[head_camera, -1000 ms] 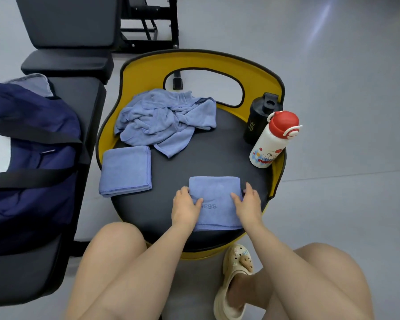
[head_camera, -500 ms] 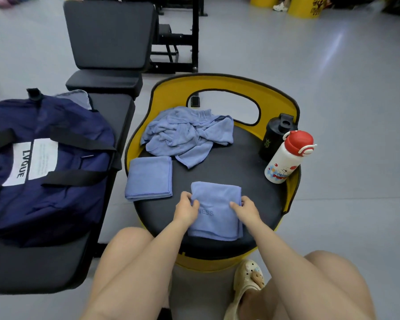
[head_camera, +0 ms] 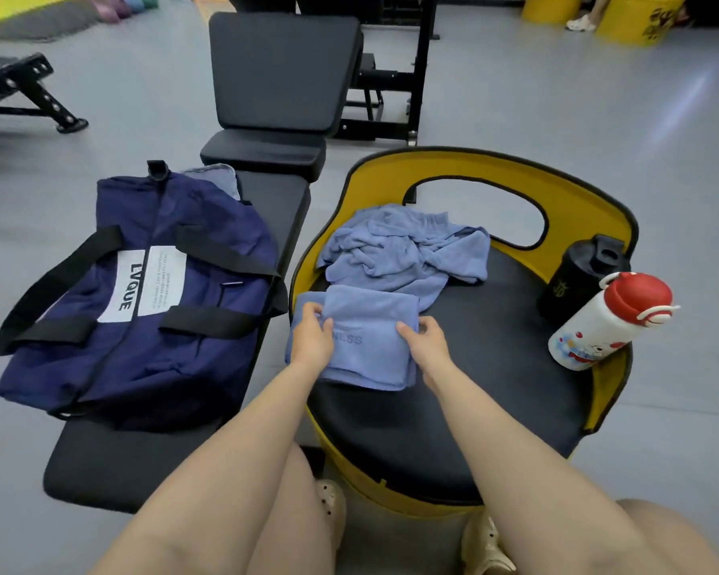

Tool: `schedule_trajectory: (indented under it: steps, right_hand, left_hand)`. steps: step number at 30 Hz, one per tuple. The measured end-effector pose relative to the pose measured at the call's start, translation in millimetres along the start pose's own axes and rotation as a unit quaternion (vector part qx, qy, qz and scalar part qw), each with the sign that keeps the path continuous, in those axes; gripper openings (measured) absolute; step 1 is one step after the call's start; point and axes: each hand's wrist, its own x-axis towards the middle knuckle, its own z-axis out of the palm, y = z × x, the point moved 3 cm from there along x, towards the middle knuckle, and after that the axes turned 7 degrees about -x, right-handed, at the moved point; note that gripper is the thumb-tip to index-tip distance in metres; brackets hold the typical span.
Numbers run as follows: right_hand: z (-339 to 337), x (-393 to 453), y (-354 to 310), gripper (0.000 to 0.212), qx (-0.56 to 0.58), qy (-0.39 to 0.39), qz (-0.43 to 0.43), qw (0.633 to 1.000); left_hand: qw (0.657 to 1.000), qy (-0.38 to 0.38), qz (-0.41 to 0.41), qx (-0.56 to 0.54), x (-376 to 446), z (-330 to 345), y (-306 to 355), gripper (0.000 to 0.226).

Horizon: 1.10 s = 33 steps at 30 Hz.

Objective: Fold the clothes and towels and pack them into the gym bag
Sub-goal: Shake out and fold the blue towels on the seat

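Blue terry folded towel (head_camera: 366, 346) pinched by both hands, left (head_camera: 313, 340) & right (head_camera: 425, 338), over another folded towel (head_camera: 297, 321) on black round seat (head_camera: 474, 388); we square edges, then navy gym bag (head_camera: 142, 300).

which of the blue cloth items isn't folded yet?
The crumpled blue cloth at the back of the round seat. The towel both hands grip and the one under it are folded flat.
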Motion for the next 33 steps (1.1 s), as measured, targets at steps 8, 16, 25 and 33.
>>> schedule_trajectory:
  steps: [8, 16, 25, 33]
  right_hand:
    - [51.3, 40.7, -27.8, 0.019, -0.09, -0.028, -0.029, 0.995]
    - [74.3, 54.6, -15.7, 0.02, -0.167, -0.049, -0.062, 0.983]
    - [64.5, 40.7, -13.7, 0.06, -0.359, 0.031, -0.234, 0.903]
    - [78.5, 51.2, 12.6, 0.116, -0.592, -0.043, -0.284, 0.753]
  left_hand:
    - [0.991, 0.066, -0.01, 0.119, 48.9, -15.2, -15.6, 0.011]
    - [0.969, 0.044, -0.019, 0.242, 66.4, -11.1, -44.9, 0.044]
    - [0.9, 0.033, 0.13, 0.414, 53.6, 1.8, -32.8, 0.058]
    - [0.898, -0.073, 0.117, 0.417, 54.2, 10.0, -56.7, 0.057]
